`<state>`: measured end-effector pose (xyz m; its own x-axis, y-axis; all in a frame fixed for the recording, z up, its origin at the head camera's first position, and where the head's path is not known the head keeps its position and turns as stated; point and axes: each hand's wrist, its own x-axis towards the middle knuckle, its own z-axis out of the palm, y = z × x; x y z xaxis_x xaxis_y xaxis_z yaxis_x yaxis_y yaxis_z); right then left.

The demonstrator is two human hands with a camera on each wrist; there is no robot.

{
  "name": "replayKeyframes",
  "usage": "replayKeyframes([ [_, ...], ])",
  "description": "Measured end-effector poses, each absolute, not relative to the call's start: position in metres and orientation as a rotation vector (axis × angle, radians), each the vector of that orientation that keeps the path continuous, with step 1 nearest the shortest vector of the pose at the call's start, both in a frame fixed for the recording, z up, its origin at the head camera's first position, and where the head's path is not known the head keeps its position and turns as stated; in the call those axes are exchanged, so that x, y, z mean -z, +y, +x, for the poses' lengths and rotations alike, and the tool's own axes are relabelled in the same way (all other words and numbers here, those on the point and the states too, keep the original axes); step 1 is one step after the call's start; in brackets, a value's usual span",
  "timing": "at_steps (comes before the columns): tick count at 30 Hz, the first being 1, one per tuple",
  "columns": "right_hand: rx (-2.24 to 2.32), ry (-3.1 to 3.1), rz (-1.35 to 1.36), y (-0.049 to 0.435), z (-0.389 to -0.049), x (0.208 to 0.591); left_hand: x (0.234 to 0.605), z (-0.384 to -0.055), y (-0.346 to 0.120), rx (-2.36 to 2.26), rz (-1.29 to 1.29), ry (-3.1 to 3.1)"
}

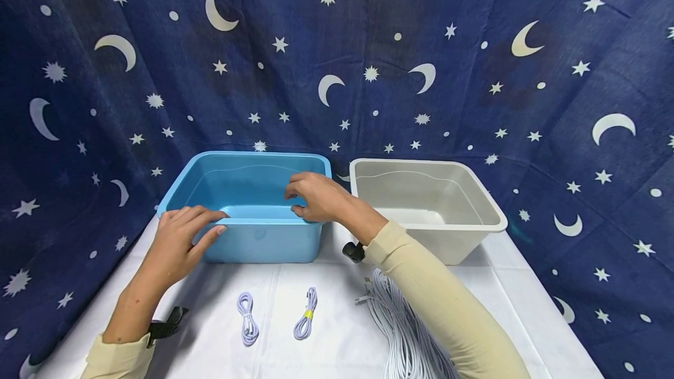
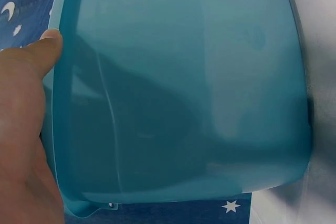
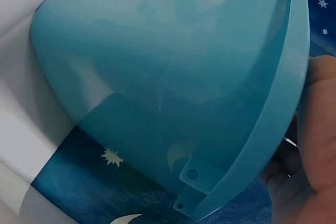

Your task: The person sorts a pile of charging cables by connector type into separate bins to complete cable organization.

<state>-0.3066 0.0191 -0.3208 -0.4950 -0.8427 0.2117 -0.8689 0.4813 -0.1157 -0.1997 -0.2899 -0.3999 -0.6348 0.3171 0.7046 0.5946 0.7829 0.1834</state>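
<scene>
Blue plastic bin sits on the white-covered table, left of the grey plastic bin. Left hand pinches its near rim between thumb and fingers; right hand, loosely bent by the near-right rim, holds nothing visible. Probably light, stiff, a bit slippery; best held under opposite rims. Count: two bins, two coiled cables, one cable bunch, strands uncountable.

Starry drapes round a table suggest a booth.
</scene>
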Motion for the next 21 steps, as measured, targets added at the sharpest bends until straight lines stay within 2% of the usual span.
replayKeyframes([
  [21,-0.316,-2.435,1.475,0.033,-0.287,0.319,0.401,-0.201,-0.290,0.535,-0.670,-2.286],
])
